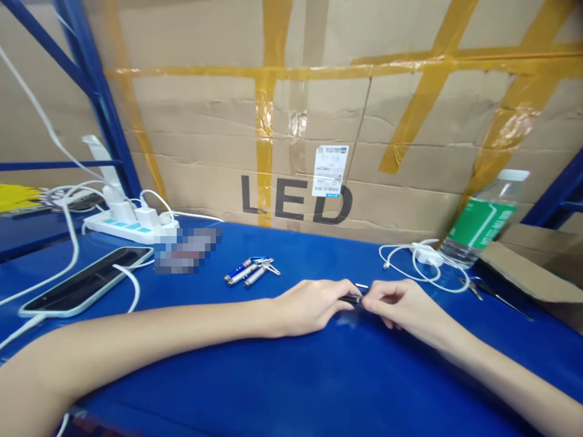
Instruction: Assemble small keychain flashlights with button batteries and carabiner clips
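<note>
My left hand (314, 306) reaches in over the blue tabletop, its fingers closed round a small black tube (351, 298) that looks like a mini keychain flashlight. Thumb and fingers of my right hand (405, 306) pinch the tube's right end, so the hands nearly meet. Just behind them lies a thin shiny piece (361, 286), partly hidden. Farther left, several keychain flashlights (249, 273), blue and silver with metal clips, lie side by side.
A phone (86, 282) with a cable and a white power strip (132, 226) are at left. On the right are a coiled white cable (428, 255), a green-labelled bottle (483, 224), tweezers (501, 298) and a cardboard flap (532, 267). A large taped carton (204, 145) closes off the back.
</note>
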Demonstrator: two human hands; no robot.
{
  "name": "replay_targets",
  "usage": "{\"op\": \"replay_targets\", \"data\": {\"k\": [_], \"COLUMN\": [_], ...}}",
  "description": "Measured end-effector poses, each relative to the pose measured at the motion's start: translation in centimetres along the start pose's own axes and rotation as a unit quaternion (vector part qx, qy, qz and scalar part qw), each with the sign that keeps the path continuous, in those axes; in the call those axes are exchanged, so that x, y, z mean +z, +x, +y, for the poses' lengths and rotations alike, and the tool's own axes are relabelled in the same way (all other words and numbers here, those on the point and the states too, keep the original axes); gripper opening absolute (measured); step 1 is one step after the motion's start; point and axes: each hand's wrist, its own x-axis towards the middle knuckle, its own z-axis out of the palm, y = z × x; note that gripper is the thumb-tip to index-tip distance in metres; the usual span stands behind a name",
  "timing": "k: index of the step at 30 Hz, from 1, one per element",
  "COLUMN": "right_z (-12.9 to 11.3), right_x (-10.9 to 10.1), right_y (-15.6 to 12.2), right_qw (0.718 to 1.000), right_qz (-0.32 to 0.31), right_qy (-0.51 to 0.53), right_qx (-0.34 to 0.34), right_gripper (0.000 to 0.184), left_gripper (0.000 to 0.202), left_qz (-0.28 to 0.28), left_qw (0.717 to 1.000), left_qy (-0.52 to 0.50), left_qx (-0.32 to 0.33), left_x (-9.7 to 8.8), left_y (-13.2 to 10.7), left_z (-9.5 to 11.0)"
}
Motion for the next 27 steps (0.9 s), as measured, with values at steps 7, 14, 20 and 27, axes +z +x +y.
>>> {"op": "replay_targets", "data": {"k": [7, 14, 20, 27], "right_z": [0.34, 0.10, 0.74, 0.83], "right_x": [0.31, 0.54, 0.20, -0.27], "right_y": [0.23, 0.35, 0.63, 0.58], "right_qw": [0.999, 0.994, 0.982, 0.968], "right_qz": [0.034, 0.085, 0.101, 0.124], "right_qy": [0.005, -0.020, -0.045, -0.063], "right_qx": [0.001, -0.063, -0.152, -0.211], "right_gripper": [0.042, 0.043, 0.036, 0.027], "left_gripper": [0.030, 0.027, 0.027, 0.025], "left_qz": [-0.012, 0.004, 0.017, 0.008], "left_qw": [1.000, 0.999, 0.997, 0.996], "left_qy": [0.020, 0.033, 0.037, 0.037], "left_qx": [0.005, -0.036, -0.062, -0.077], "left_x": [-0.31, -0.52, -0.23, -0.34], "left_y": [-0.25, -0.41, -0.30, -0.19], "left_z": [0.21, 0.61, 0.47, 0.51]}}
